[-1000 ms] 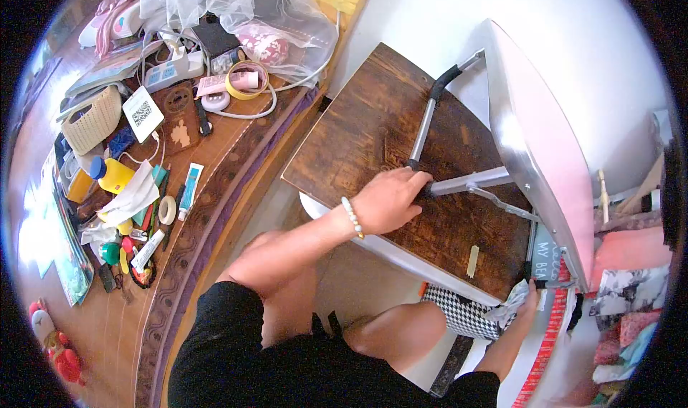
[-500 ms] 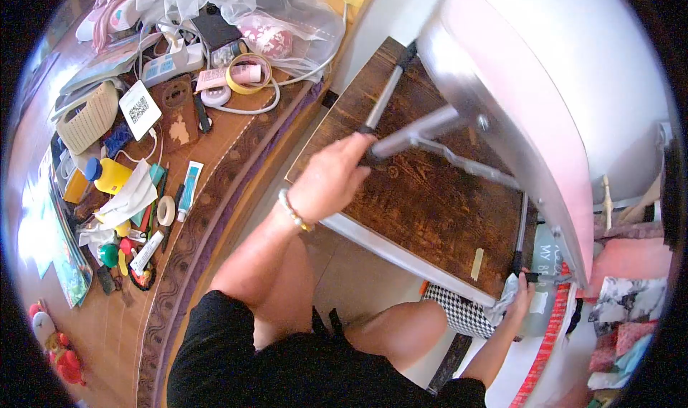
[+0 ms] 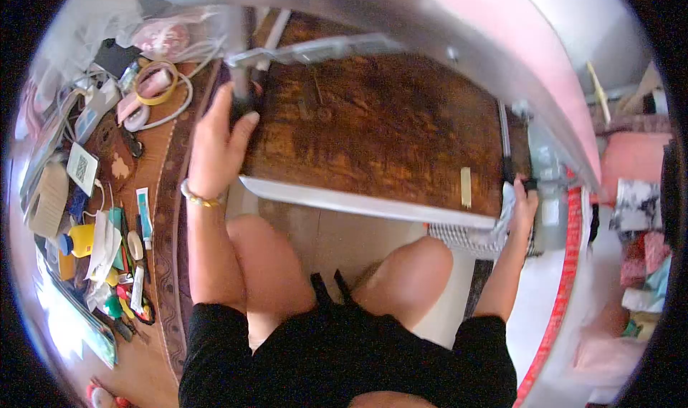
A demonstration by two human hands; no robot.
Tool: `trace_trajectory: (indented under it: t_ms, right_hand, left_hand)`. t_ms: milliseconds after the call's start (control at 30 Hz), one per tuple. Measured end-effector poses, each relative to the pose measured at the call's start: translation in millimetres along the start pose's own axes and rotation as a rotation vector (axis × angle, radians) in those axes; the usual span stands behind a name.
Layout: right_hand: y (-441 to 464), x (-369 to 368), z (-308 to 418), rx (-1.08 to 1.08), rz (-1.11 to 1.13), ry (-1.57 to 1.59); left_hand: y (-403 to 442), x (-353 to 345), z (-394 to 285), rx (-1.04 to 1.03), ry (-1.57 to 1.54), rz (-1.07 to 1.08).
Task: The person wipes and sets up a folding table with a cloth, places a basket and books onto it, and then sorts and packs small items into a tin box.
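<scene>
A dark wood-patterned board (image 3: 373,128) with a white front edge lies across in front of my knees. Over it stands a folding frame with a pink-edged panel (image 3: 552,64) and silver metal legs. My left hand (image 3: 223,139), with a beaded bracelet, is closed around the black end of a metal leg (image 3: 240,57) at the board's left side. At the right front corner, my right hand (image 3: 524,209) closes on a crumpled whitish cloth (image 3: 507,206), beside a black-ended leg (image 3: 506,139). Some of its fingers are hidden. A strip of beige tape (image 3: 466,186) sticks to the board.
To the left, a brown-covered surface (image 3: 161,265) holds a tape roll (image 3: 155,83), a yellow bottle (image 3: 81,241), a toothpaste-like tube (image 3: 144,214), cables and other clutter. Folded fabrics (image 3: 634,164) lie at the right. A red strip (image 3: 566,279) runs along the right side.
The view has turned, and the board now lies nearly straight across. My left hand still grips the leg, now farther left in view. My right hand stays at the corner.
</scene>
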State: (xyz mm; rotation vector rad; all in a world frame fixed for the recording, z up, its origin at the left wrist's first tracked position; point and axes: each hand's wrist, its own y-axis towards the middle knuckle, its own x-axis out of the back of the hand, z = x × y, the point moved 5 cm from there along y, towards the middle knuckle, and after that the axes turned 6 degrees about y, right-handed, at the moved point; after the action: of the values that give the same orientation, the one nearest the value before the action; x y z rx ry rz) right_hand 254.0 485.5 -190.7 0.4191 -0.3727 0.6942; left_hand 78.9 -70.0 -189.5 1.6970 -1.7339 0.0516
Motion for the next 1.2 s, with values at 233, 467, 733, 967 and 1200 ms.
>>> trace_trajectory:
  t_ms: [233,467,733,967,1200]
  right_hand:
    - [5.0,-0.6,-15.2,0.066,0.013,0.094]
    - [-4.6,-7.0,-1.7,0.008,0.016,0.086]
    - [5.5,-2.5,-19.7,0.069,0.014,0.114]
    - [0.7,-6.0,-19.6,0.074,-0.011,0.105]
    - [-11.9,-13.6,-3.2,0.023,-0.052,0.057]
  left_hand:
    - [-2.5,-5.1,-1.6,0.016,0.162,-0.097]
    - [-0.7,-3.0,-0.4,0.001,0.246,-0.134]
    - [-3.1,-1.7,3.1,-0.005,0.157,-0.109]
    - [-5.4,5.8,8.7,0.0,0.074,-0.22]
    - [-4.7,8.6,4.8,-0.025,0.146,-0.214]
